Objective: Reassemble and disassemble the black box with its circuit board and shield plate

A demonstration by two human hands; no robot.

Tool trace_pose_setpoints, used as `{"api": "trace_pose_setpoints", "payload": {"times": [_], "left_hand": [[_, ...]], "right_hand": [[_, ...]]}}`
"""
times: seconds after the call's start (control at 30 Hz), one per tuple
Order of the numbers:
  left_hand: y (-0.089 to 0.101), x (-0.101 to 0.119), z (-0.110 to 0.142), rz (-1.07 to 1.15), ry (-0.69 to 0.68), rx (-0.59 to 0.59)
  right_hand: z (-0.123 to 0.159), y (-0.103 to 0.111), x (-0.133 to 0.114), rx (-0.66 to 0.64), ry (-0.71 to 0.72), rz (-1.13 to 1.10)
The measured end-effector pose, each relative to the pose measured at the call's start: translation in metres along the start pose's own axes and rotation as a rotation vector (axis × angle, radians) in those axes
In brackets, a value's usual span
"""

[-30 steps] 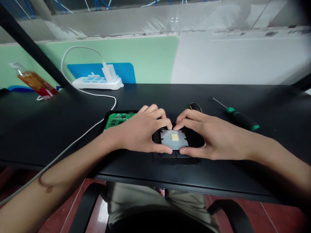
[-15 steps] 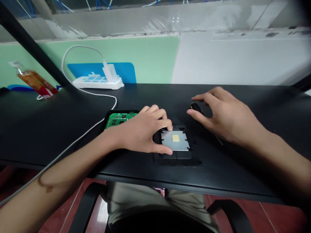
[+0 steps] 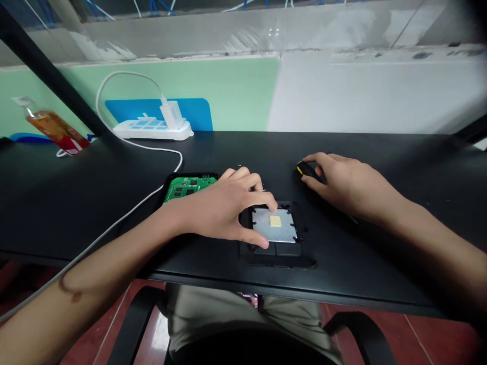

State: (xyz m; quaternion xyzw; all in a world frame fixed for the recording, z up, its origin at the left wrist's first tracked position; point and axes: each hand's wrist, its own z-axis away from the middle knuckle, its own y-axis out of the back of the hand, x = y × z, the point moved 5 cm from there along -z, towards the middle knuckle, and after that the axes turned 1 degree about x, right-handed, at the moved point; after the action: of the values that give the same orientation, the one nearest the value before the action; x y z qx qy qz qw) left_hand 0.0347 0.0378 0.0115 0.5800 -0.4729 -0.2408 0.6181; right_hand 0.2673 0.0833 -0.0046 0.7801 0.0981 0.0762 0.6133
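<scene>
A black plastic cover [image 3: 281,261] lies near the desk's front edge, with a silver metal plate [image 3: 262,228] set in it. At the plate's middle sits a small cream square pad [image 3: 275,221]. My left hand [image 3: 232,208] spans the cover's left side, its thumb and forefinger at the plate's near and far edges, gripping the piece. Farther right, my right hand [image 3: 342,185] is closed around a black and yellow handle [image 3: 303,170], seemingly a screwdriver's; a thin shaft shows below the palm. Behind my left wrist lies a green circuit board [image 3: 186,186] in a black housing, partly hidden.
A white power strip [image 3: 152,133] with a plugged-in charger [image 3: 172,114] stands against the wall. Its white cable [image 3: 125,215] runs across the desk [image 3: 236,149] to the left front. A tilted drink bottle [image 3: 57,131] is at the far left.
My right hand has closed on the handle and lowered slightly. The cover with its plate has slid a little toward me, together with my left thumb and forefinger.
</scene>
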Motion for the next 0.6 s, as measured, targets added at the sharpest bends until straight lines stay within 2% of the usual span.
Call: {"api": "trace_pose_setpoints", "payload": {"times": [0.13,0.23,0.33,0.47,0.6], "left_hand": [[0.0,0.0,0.0,-0.003,0.008,-0.012],[0.0,0.001,0.0,0.007,0.005,-0.004],[0.0,0.0,0.0,0.009,-0.007,0.026],[0.0,0.0,0.001,-0.008,-0.038,0.061],[-0.001,0.0,0.001,-0.008,-0.032,0.066]], "right_hand": [[-0.001,0.0,0.0,-0.023,-0.02,-0.07],[-0.001,0.005,-0.002,0.045,-0.004,-0.144],[0.0,0.018,-0.004,0.174,-0.036,-0.211],[0.009,0.043,-0.005,0.459,-0.149,-0.399],[0.02,0.054,-0.005,0.666,-0.121,-0.607]]}}
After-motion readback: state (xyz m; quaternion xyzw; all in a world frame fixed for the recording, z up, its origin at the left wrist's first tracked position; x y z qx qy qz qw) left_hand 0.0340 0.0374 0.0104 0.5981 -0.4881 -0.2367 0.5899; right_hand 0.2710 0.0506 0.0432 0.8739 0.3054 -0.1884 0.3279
